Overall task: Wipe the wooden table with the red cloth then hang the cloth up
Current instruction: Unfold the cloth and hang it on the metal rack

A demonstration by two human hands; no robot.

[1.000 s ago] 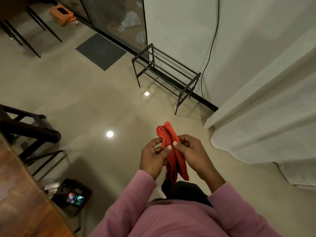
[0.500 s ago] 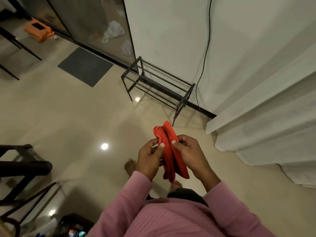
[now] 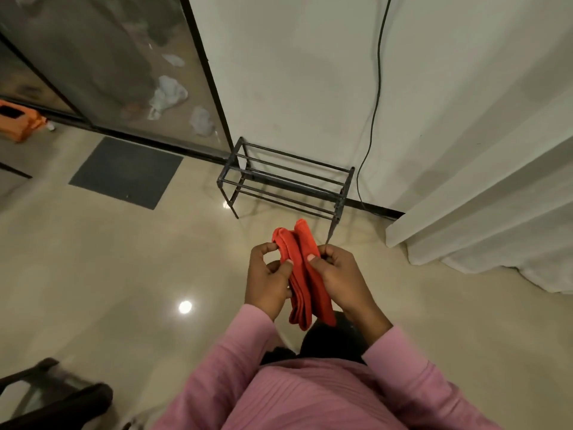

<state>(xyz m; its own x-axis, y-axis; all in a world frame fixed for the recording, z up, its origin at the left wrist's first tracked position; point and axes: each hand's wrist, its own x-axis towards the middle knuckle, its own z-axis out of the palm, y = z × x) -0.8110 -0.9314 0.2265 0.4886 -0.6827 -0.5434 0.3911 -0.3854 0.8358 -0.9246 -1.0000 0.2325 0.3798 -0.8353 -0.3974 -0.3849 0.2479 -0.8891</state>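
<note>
The red cloth [image 3: 305,274] hangs folded in long pleats in front of my chest, above the tiled floor. My left hand [image 3: 268,280] pinches its left fold between thumb and fingers. My right hand [image 3: 336,276] grips the right fold, thumb on top. Both hands touch the cloth and sit close together. A low black metal rack [image 3: 285,184] with horizontal bars stands against the white wall just beyond the cloth. The wooden table is out of view.
A white curtain [image 3: 496,212] hangs at the right. A black cable [image 3: 372,119] runs down the wall. A glass partition [image 3: 108,63] and a grey mat [image 3: 127,170] lie at the left, an orange box [image 3: 18,119] at the far left. A dark chair [image 3: 55,398] shows at the bottom left.
The view has turned right and towards the wall: the wooden table and the bag on the floor have left the frame, and the metal rack is nearer. Both hands keep hold of the cloth.
</note>
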